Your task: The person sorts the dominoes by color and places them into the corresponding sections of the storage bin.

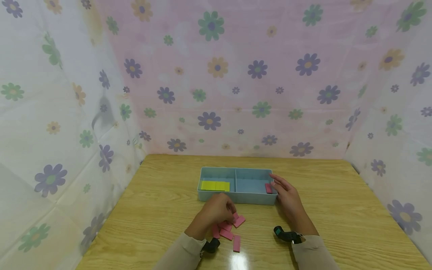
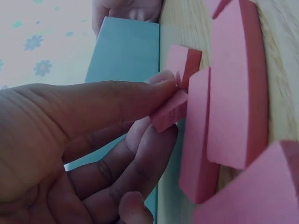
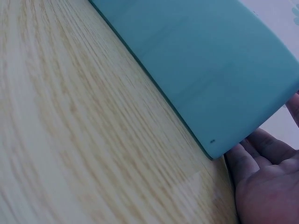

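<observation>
While we pinch pink block (image 2: 169,113) in left hand (image 1: 215,210), beside loose blocks (image 1: 226,234) on table (image 1: 152,210), right hand (image 1: 288,195) touches box (image 1: 236,198), fingers extended; picking-up step, we judge; next move wants clear lift.

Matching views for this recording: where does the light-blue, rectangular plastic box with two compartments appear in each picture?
Head: the light-blue, rectangular plastic box is below centre, slightly right, just beyond the left hand.
Left wrist: the box is left of centre, partly hidden by the left hand.
Right wrist: its outer wall fills the upper right, beside the right hand.
Shared landmark: the wood-grain tabletop.
</observation>
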`<state>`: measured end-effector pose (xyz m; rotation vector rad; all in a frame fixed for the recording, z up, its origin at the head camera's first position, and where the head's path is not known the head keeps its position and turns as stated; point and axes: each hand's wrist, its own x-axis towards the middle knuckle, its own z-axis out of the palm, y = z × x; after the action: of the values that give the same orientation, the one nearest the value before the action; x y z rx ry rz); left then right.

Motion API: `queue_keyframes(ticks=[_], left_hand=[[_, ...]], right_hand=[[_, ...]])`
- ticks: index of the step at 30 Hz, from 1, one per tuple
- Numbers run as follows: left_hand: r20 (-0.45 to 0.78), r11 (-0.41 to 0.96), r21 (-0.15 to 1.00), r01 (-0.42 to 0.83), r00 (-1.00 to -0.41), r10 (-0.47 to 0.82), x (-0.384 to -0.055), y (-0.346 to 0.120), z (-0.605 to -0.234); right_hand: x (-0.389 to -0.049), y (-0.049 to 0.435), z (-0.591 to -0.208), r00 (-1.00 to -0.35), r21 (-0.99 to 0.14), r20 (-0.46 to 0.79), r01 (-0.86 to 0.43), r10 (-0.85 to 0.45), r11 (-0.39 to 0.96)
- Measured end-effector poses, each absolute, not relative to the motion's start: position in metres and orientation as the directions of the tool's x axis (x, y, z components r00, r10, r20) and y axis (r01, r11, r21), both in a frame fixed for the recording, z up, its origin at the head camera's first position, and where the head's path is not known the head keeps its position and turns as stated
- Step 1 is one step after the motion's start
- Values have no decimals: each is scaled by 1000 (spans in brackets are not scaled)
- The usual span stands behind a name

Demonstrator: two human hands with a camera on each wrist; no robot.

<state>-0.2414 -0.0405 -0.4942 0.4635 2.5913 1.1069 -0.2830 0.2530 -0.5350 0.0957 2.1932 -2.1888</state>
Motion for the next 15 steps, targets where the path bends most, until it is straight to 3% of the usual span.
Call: queue_keyframes(ticks=[15], left_hand=[[-62, 602, 772, 202, -919, 388, -242, -42, -471]], right_hand=[[-283, 252, -534, -997, -997, -75, 75, 20, -18]])
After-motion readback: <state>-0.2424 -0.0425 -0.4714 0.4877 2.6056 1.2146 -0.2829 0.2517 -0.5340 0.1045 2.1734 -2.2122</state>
